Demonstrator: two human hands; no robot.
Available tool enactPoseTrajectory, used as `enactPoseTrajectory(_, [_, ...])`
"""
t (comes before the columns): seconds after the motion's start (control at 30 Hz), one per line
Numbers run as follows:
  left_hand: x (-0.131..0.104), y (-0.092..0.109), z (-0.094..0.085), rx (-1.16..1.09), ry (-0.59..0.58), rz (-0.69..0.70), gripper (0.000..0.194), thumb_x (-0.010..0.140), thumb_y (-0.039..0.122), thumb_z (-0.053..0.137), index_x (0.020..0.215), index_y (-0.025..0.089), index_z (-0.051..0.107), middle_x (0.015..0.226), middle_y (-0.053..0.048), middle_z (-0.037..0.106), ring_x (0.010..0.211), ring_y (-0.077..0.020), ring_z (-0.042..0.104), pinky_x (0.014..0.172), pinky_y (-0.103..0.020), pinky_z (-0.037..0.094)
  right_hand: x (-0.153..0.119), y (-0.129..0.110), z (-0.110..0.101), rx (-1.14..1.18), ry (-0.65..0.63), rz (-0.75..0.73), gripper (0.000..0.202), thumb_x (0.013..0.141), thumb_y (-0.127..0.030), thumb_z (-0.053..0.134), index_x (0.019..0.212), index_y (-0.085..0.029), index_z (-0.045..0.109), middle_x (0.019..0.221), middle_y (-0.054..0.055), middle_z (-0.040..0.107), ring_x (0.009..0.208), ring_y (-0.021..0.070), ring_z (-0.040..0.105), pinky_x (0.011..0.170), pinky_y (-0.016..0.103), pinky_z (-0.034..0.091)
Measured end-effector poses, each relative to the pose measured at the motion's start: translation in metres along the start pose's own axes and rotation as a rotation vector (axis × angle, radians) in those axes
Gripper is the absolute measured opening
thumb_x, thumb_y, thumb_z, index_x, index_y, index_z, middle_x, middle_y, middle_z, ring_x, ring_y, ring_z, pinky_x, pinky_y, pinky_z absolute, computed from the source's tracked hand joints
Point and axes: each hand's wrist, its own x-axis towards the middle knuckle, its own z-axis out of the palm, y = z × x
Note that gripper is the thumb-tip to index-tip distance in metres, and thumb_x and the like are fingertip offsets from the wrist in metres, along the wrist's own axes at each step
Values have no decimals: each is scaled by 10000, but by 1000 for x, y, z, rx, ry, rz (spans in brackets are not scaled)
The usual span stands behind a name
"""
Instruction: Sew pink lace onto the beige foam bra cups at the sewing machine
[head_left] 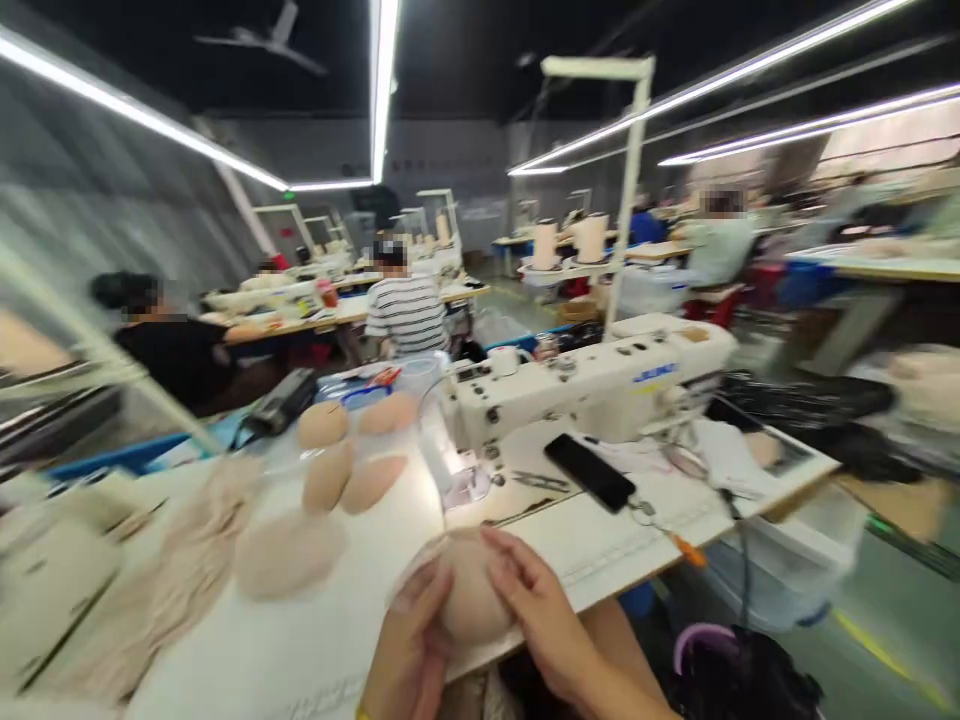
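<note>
At the near edge of the white sewing table [330, 620], both my hands hold one beige moulded fabric cup [469, 600]. My left hand [409, 650] grips its left side and my right hand [536, 605] lies over its right side. Several more beige cups [349, 450] lie on the table ahead of my hands. A pile of beige fabric pieces [187, 570] spreads to the left. A white sewing machine [592, 385] stands just beyond, right of the cups.
A black phone [590, 472] and small snips [540, 482] lie by the machine. A clear plastic bin [787, 560] sits under the table's right end. Other people sit at sewing tables behind, one in a striped shirt [406, 312].
</note>
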Motion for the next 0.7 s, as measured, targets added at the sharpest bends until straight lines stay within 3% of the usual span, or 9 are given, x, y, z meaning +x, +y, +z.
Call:
enactPoseTrajectory(0.07, [-13,-1,-12,-42,23,-12,482,693,333,951,1089,118,780,1164,-149,752,1155,-361,662,970,-418,570,-3,9,-2,43,10,103,511,866,-517,795,1312,-295,679,1348,59,679,1280,295,596,1114,438,453])
enactPoseTrajectory(0.17, [-13,-2,-12,-78,18,-14,463,691,343,956,1068,122,803,1127,-163,771,1164,-361,667,985,-405,563,-1,12,-10,58,13,149,593,864,-486,807,1397,-306,617,1382,73,658,1270,297,603,1101,439,463])
enactPoseTrajectory(0.53, [-5,-5,-15,-96,-34,-31,477,706,310,944,1128,141,797,1186,-159,759,1153,-354,680,992,-398,560,0,11,-10,133,10,142,640,813,-445,858,1372,-301,582,1259,79,719,1143,277,675,985,400,534])
enactPoseTrajectory(0.7, [-3,-2,-6,-154,39,-41,432,673,325,947,1037,137,808,1152,-144,770,1113,-349,698,971,-391,574,1,15,-12,124,9,126,663,819,-434,854,1385,-295,538,1257,72,717,1126,273,683,988,399,535])
